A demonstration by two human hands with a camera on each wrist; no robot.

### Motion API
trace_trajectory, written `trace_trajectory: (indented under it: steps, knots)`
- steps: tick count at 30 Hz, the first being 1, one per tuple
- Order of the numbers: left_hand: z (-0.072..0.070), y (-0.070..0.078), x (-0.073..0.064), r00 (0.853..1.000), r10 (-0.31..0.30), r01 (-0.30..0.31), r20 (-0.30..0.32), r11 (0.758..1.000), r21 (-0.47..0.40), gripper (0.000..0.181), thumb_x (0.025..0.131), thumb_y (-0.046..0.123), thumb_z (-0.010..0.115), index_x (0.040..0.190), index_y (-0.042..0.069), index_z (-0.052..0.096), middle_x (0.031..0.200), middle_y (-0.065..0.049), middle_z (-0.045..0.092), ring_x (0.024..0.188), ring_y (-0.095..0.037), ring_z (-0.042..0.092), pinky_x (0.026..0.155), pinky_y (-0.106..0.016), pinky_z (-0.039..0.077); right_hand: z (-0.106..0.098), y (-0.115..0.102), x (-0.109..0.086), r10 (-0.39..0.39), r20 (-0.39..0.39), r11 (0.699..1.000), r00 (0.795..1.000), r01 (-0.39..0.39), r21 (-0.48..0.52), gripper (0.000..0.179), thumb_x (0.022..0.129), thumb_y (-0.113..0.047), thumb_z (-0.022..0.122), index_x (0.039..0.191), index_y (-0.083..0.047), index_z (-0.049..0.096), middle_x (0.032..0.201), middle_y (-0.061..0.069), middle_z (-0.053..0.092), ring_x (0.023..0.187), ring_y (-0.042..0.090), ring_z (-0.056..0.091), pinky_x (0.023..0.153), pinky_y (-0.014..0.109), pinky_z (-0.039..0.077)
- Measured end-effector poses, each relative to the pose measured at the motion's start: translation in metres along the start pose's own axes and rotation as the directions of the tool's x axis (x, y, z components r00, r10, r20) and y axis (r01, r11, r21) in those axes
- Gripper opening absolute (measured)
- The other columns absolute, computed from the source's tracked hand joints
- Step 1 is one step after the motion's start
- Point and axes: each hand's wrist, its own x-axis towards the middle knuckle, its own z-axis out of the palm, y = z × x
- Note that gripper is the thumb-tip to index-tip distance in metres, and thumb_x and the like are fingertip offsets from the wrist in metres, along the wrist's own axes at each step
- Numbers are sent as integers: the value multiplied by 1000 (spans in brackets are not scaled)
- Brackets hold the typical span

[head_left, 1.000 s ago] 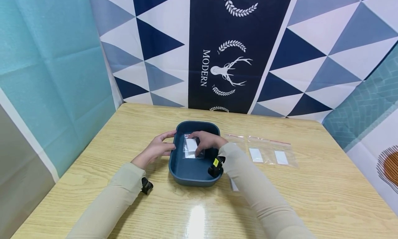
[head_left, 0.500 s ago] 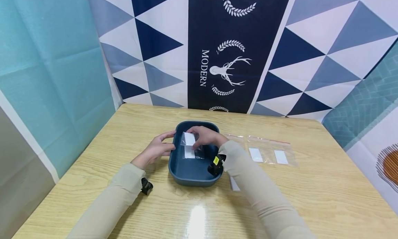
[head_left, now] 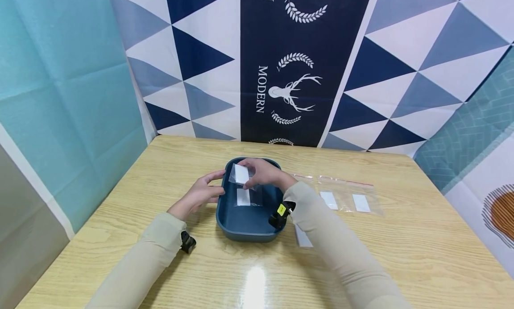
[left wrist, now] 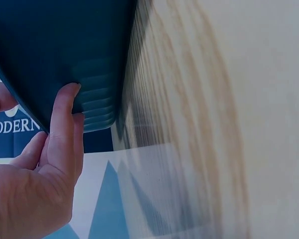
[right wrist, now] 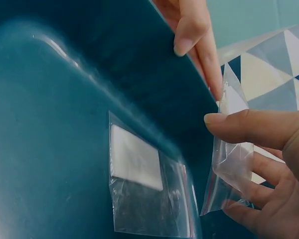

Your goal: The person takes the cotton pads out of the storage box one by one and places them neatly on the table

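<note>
A dark blue plastic bin [head_left: 241, 222] stands on the wooden table in front of me. My left hand [head_left: 201, 194] holds its left side, thumb over the rim and fingers along the outer wall [left wrist: 89, 107]. Over the far part of the bin, my right hand [head_left: 263, 173] pinches a clear zip bag [head_left: 242, 174] with a white block inside. The right wrist view has this bag [right wrist: 231, 154] between thumb and fingers, raised near the rim. Flat on the bin floor lies a similar bag [right wrist: 137, 159] with its own white block.
Right of the bin, more zip bags with white blocks [head_left: 362, 203] lie on the wooden table [head_left: 401, 246]. One white block [head_left: 303, 237] is partly hidden by my right forearm. Patterned cloth [head_left: 209, 77] hangs behind the table's far edge.
My right hand has lifted one bag off the other and moved it up and toward the bin's far left. The lower bag is now uncovered. My left hand keeps its place.
</note>
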Motion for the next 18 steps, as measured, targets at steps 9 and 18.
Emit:
trace_trajectory:
  steps: [9,18]
  knots:
    - [10,22,-22,1000,-8,8,-2,999,34,66,86,-5,51,146,7,29,146,-16,28,112,-37,51,89,-44,47,-2,-8,-16,-26,-71,1000,997,25,-6,62,70,-6,80,126,-15,55,123,5,55,110,23,49,98,41,36]
    - [3,-1,-1,1000,6,-6,-23,1000,23,68,85,-3,55,146,13,31,146,-11,30,108,-34,55,86,-44,49,-7,-8,-32,-65,-101,997,993,69,34,62,71,-4,80,126,-15,55,119,3,56,104,23,49,94,40,39]
